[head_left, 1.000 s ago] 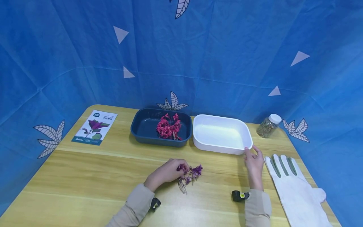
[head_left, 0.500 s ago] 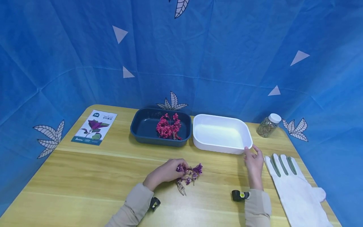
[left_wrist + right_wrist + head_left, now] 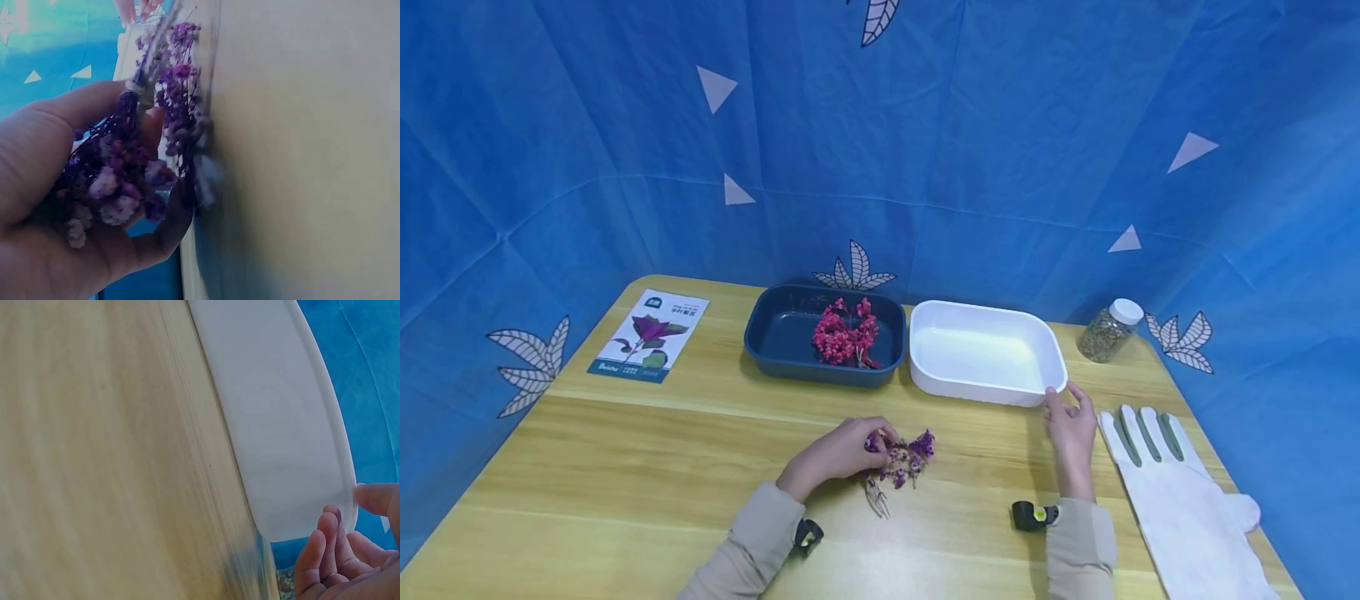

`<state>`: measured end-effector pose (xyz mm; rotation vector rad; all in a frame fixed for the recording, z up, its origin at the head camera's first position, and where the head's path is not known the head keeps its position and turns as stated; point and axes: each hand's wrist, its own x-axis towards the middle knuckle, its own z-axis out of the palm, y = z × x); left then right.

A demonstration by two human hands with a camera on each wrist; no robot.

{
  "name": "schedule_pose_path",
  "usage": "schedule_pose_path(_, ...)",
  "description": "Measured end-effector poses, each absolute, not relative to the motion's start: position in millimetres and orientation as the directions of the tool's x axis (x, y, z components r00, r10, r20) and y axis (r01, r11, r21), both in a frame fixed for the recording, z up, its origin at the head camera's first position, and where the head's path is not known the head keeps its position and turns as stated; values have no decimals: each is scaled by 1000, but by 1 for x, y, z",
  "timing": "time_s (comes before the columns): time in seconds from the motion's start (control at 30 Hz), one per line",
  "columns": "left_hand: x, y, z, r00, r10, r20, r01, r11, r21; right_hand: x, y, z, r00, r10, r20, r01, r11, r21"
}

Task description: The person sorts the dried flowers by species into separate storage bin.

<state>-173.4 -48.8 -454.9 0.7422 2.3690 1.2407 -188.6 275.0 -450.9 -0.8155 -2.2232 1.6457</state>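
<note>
My left hand (image 3: 844, 454) pinches a bunch of dried purple flowers (image 3: 904, 460) low over the middle of the table. In the left wrist view, thumb and fingers curl round the purple flowers (image 3: 119, 181) near their tied stems, with part of the bunch beyond the fingers. My right hand (image 3: 1072, 429) holds the near right corner of a white rectangular dish (image 3: 985, 392). The right wrist view shows the thumb at the rim of the white dish (image 3: 281, 425) and the other fingers bent by its outer corner.
A dark blue dish (image 3: 820, 375) with dried pink flowers (image 3: 846, 333) stands left of the white one. A flower-printed packet (image 3: 650, 336) lies far left. On the right are a white-lidded jar (image 3: 1110, 332) and a white glove (image 3: 1187, 508).
The purple flowers have turned slightly in my left hand, their stems shifting a little to the left. My right hand and the white dish keep their places.
</note>
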Motion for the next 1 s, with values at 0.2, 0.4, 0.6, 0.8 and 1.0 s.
schedule_pose_path(0.2,-176,-57,-450,-788,608,-99,279,496,822,-188,276,-450,-815,565,-124,281,199,-939)
schedule_pose_path(0.4,-175,-70,-437,-783,586,-209,220,575,788,-188,276,-451,-819,560,-120,275,201,-940)
schedule_pose_path(0.6,-170,-80,-425,-783,538,-313,134,637,759,-188,276,-450,-816,564,-126,275,187,-943)
schedule_pose_path(0.8,-170,-82,-423,-793,521,-315,136,656,742,-187,275,-451,-815,565,-126,271,181,-945)
schedule_pose_path(1.0,-179,-90,-427,-802,559,-211,218,602,768,-187,276,-452,-821,561,-110,259,194,-946)
